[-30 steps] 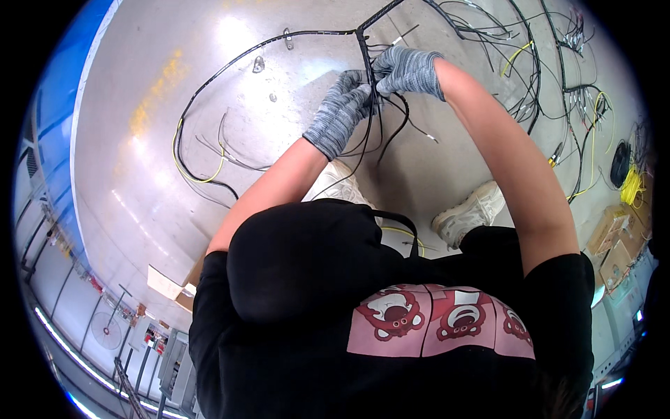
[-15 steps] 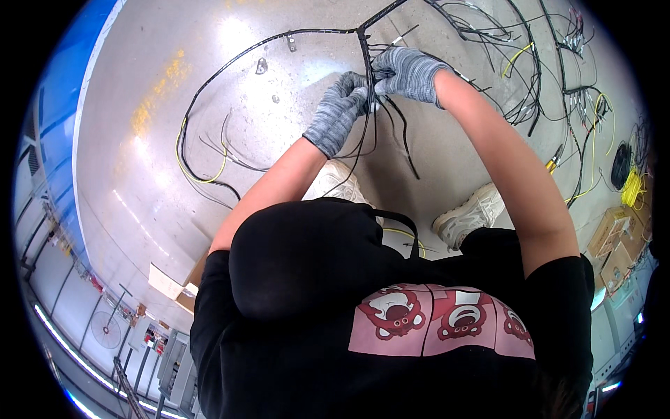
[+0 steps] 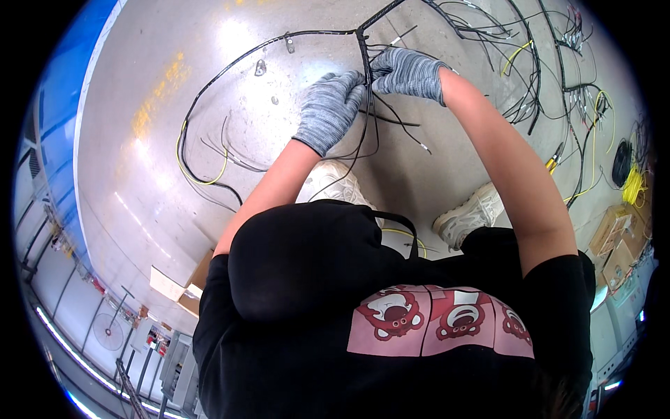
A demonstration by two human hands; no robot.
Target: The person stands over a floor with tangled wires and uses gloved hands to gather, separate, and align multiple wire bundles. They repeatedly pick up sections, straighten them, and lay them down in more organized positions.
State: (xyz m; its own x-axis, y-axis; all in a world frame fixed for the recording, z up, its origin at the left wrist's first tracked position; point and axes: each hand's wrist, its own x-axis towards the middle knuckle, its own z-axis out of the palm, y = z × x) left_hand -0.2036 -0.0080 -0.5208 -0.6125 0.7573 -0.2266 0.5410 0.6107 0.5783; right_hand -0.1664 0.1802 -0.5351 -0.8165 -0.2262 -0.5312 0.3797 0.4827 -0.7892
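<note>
A black wire harness (image 3: 363,52) lies spread on a grey panel (image 3: 153,160), its trunk running down between both hands. My left hand (image 3: 329,108), in a grey knit glove, grips the bundle just left of the trunk. My right hand (image 3: 407,71), gloved the same way, pinches the wires at the trunk's right side, close to the left hand. Loose black strands (image 3: 398,126) hang below both hands. A black branch (image 3: 230,66) loops off to the left, with yellow wire (image 3: 202,178) at its lower end.
More black and yellow wires (image 3: 558,84) spread over the panel at the upper right. Two small metal clips (image 3: 259,68) sit on the panel. White shoes (image 3: 469,213) show below. Cardboard boxes (image 3: 618,244) stand at the right, another box (image 3: 188,293) at the lower left.
Both hands have stayed together on the harness trunk. The loose strands below them have shifted slightly and the hands have edged upward in the picture.
</note>
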